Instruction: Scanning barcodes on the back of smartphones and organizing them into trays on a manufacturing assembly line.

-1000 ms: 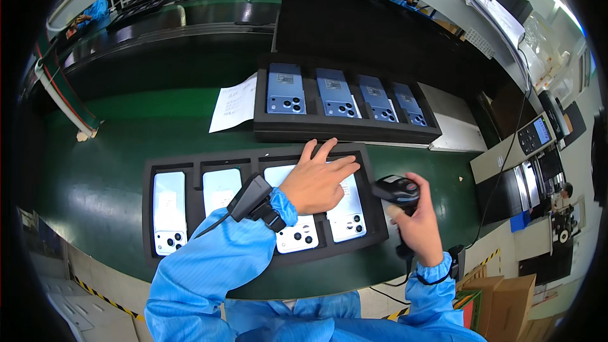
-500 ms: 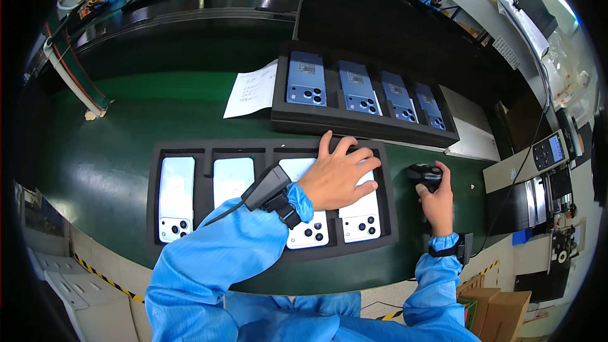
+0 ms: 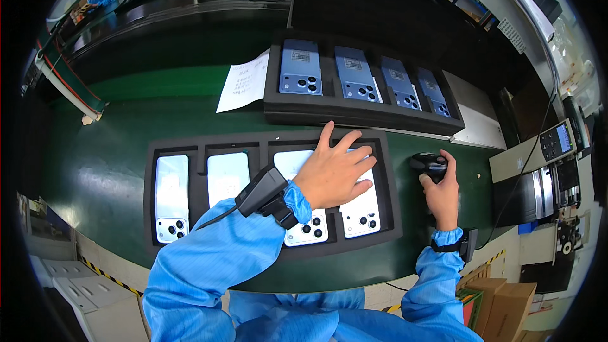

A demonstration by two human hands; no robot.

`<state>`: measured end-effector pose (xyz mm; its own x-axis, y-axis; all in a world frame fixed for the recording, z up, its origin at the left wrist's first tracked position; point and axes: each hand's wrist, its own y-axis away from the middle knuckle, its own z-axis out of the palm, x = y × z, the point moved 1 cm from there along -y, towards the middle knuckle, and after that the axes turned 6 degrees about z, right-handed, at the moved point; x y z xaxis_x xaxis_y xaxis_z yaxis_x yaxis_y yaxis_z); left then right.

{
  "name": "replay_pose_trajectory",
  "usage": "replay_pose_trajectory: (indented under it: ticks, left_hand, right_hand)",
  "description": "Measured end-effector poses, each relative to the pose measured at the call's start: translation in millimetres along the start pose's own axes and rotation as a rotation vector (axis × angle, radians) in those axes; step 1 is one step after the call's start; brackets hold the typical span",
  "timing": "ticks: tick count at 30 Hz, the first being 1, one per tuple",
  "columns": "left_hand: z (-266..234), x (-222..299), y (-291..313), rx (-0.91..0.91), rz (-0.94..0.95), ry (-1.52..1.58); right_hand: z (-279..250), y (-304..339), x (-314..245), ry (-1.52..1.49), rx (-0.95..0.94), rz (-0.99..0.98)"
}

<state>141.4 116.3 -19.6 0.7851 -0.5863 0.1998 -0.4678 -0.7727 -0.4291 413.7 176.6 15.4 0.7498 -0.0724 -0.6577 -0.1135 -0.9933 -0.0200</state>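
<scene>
Phones: four white in near tray (image 3: 272,142), four blue at 12 o'clock; left hand (image 3: 332,174) flat, open on them; right hand (image 3: 440,193) grips one scanner (image 3: 429,164).

White phones (image 3: 329,209) face-down in black tray (image 3: 266,141)

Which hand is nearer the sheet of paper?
Left. The left hand rests on the near phone tray, just below the sheet of paper; the right hand holds a black scanner farther right.
</scene>
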Motion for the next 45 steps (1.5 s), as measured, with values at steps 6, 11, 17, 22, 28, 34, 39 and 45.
replay_pose_trajectory:
  ticks: [6,11,17,22,28,34,39,45]
  left_hand:
    - [-4,1,-4,-0.029,-0.032,0.026]
    - [-19,2,-10,0.09,-0.057,0.175]
    - [-25,-4,-10,0.266,-0.181,0.439]
    - [-17,-4,-5,0.311,-0.206,0.44]
    - [-21,-3,-5,0.287,-0.236,0.466]
    - [-18,-5,-6,0.287,-0.227,0.46]
    - [-20,-5,-7,0.282,-0.224,0.451]
    - [-19,-4,-7,0.276,-0.238,0.466]
  right_hand:
    - [1,2,-2,-0.006,0.001,0.015]
    - [0,1,-2,-0.019,0.003,0.004]
    - [1,0,2,-0.03,0.003,-0.008]
    - [2,0,0,-0.022,-0.002,0.01]
    - [2,2,0,-0.011,0.021,-0.037]
    - [-1,4,-4,0.003,0.031,-0.029]
    - [0,1,1,-0.016,0.028,-0.056]
    - [0,2,1,0.001,0.012,0.009]
